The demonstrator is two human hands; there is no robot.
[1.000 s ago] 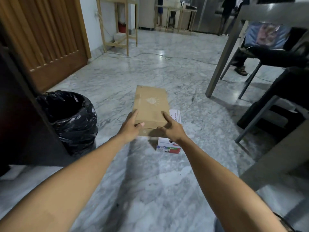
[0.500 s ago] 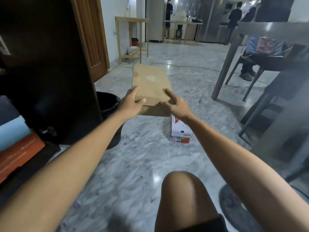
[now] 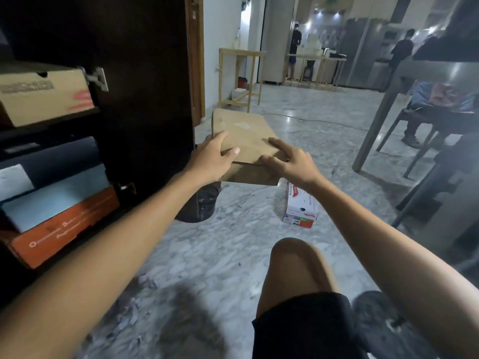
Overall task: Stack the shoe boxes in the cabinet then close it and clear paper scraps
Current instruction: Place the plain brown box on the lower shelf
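Observation:
I hold a plain brown shoe box point(image 3: 246, 136) in the air in front of me. My left hand point(image 3: 211, 158) grips its near left corner, thumb on the lid. My right hand point(image 3: 290, 161) grips the near right corner. A white and red shoe box point(image 3: 300, 206) stands on the marble floor below. On my left the dark cabinet's open door point(image 3: 145, 99) stands out. Its shelves hold an orange box point(image 3: 62, 229) with a light blue box point(image 3: 57, 198) and a dark box point(image 3: 51, 161) on it, and a brown box point(image 3: 44, 94) higher up. Paper scraps point(image 3: 129, 309) lie on the floor near my left arm.
A black bin bag point(image 3: 199, 203) sits on the floor behind the cabinet door. My bare knee point(image 3: 295, 265) is raised in the foreground. A grey table leg point(image 3: 375, 123) and chairs point(image 3: 425, 161) stand at the right, with a seated person. Other people stand far back.
I have lifted the brown box off the white and red box and swung it left toward the cabinet. My view has turned left, so the shelves now show.

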